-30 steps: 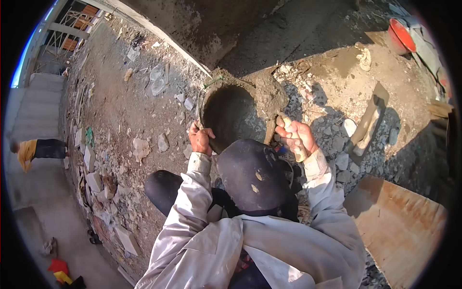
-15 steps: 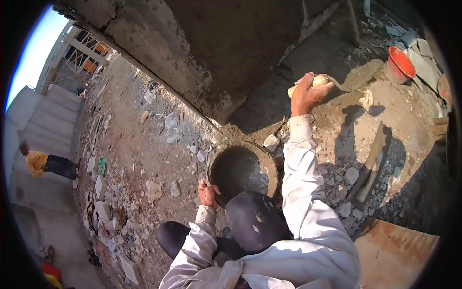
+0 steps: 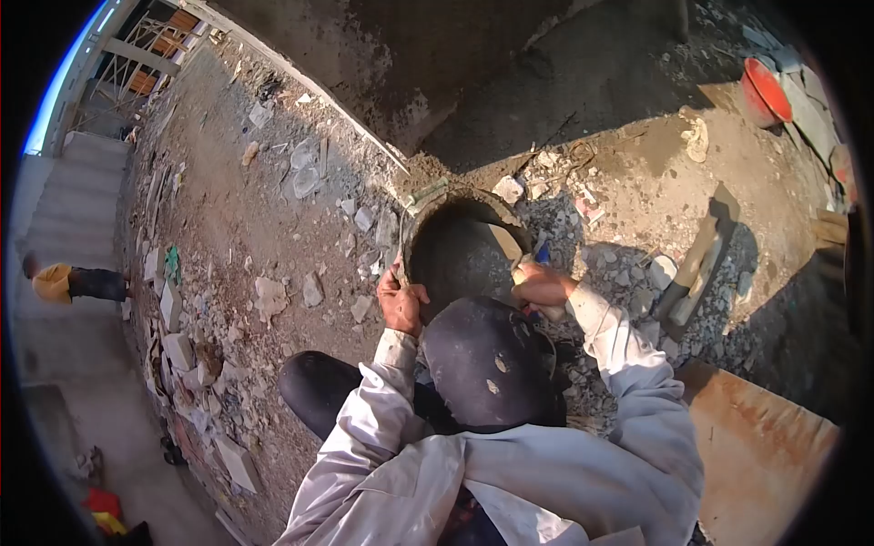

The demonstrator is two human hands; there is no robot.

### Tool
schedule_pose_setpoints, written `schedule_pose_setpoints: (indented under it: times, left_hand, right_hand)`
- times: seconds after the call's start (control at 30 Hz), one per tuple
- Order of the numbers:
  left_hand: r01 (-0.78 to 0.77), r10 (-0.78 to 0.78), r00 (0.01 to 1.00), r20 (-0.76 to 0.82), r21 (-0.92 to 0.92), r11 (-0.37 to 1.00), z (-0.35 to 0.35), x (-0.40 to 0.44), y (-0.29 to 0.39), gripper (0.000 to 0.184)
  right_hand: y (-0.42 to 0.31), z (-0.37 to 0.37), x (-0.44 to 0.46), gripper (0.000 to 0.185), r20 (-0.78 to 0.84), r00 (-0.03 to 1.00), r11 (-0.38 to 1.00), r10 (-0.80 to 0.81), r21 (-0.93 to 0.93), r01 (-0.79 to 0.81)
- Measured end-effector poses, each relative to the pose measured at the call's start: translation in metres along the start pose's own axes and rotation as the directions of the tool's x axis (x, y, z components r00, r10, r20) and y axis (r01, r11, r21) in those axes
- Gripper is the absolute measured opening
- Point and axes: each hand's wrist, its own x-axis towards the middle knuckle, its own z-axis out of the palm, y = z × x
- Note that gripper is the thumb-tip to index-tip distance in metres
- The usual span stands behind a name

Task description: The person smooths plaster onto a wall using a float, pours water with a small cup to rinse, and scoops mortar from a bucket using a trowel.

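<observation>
A round, mortar-crusted bucket [image 3: 412,238] stands on the ground in front of my knees, with dark grey mortar [image 3: 446,259] inside. My left hand [image 3: 399,302] is closed on its near-left rim. On the opposite side, my right hand [image 3: 543,286] grips a trowel by its handle, which the fingers mostly cover. The trowel's blade [image 3: 503,242] tilts over the inner right side of the bucket. My dark-clad knee [image 3: 492,364] hides the bucket's near edge.
A wall [image 3: 401,55] with patchy plaster rises ahead. Rubble surrounds the bucket. To the right lie a long float-like tool [image 3: 699,264], a red bowl-shaped container [image 3: 765,93] and a stained board [image 3: 756,446]. A person in a yellow top [image 3: 53,283] is far left.
My right hand has come back from the far right ground to the bucket, bringing the trowel over its inside. My left hand stays at the rim. The view has shifted slightly.
</observation>
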Motion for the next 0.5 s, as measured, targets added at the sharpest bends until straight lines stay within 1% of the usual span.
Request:
schedule_pose_setpoints:
  times: [0.03,0.07,0.1,0.13,0.17,0.2,0.23,0.27,0.3,0.33,0.37,0.43,0.47,0.5]
  left_hand:
    - [-0.023,0.022,0.999,0.024,0.010,1.000,0.004,-0.007,-0.003,0.041]
    - [-0.077,0.074,0.994,0.084,0.036,0.996,0.002,-0.008,-0.011,0.036]
    - [-0.131,0.122,0.983,0.140,0.059,0.990,0.000,-0.010,-0.021,0.031]
    - [-0.193,0.192,0.955,0.228,-0.015,0.981,0.006,-0.016,-0.016,0.025]
    - [-0.188,0.176,0.960,0.218,0.035,0.981,0.005,-0.015,-0.017,0.026]
    - [-0.155,0.146,0.972,0.186,0.035,0.987,0.008,-0.017,-0.009,0.028]
    - [-0.127,0.120,0.980,0.156,0.031,0.991,0.012,-0.018,-0.002,0.030]
    - [-0.122,0.120,0.985,0.125,0.010,0.992,0.012,-0.014,-0.004,0.033]
    - [-0.122,0.123,0.988,0.096,-0.011,0.992,0.009,-0.009,-0.005,0.036]
    - [-0.087,0.087,0.995,0.050,-0.013,0.996,0.004,-0.003,-0.006,0.039]
    - [-0.076,0.077,0.995,0.055,-0.021,0.997,0.000,0.002,-0.004,0.041]
    - [-0.041,0.042,0.999,0.024,-0.061,0.997,-0.010,0.014,-0.005,0.043]
    - [-0.017,0.017,1.000,-0.004,-0.030,0.999,-0.015,0.018,-0.004,0.042]
    - [-0.023,0.023,1.000,0.016,-0.005,1.000,-0.018,0.024,-0.004,0.041]
  right_hand:
    - [0.029,0.021,0.029,0.026,0.047,0.997,0.956,0.064,0.282,-0.075]
    - [0.070,0.047,0.073,0.022,-0.062,0.964,0.943,-0.258,0.200,0.265]
    - [0.085,0.059,0.087,0.019,-0.058,0.931,0.895,-0.360,0.262,0.362]
    - [0.100,0.071,0.100,0.017,-0.053,0.888,0.832,-0.457,0.327,0.448]
    - [0.078,0.076,0.071,0.016,0.013,0.949,0.676,-0.316,0.705,0.215]
    - [0.051,0.080,0.037,0.016,0.079,0.983,0.341,-0.165,0.940,-0.018]
    - [0.067,0.078,0.061,0.012,0.328,0.922,0.276,-0.204,0.923,-0.267]
    - [0.090,0.086,0.065,0.010,0.311,0.912,0.227,-0.269,0.940,-0.254]
    - [0.092,0.087,0.060,0.008,0.281,0.912,0.203,-0.298,0.953,-0.227]
    - [0.093,0.089,0.053,0.007,0.251,0.911,0.177,-0.327,0.963,-0.201]
    - [0.093,0.084,0.048,0.006,0.209,0.922,0.178,-0.325,0.971,-0.157]
    - [0.076,0.068,0.026,0.010,0.169,0.900,0.101,-0.402,0.985,-0.140]
    - [0.063,0.055,0.008,0.013,0.164,0.864,0.030,-0.477,0.985,-0.171]
    - [0.049,0.041,-0.015,0.017,0.152,0.822,-0.034,-0.550,0.978,-0.204]
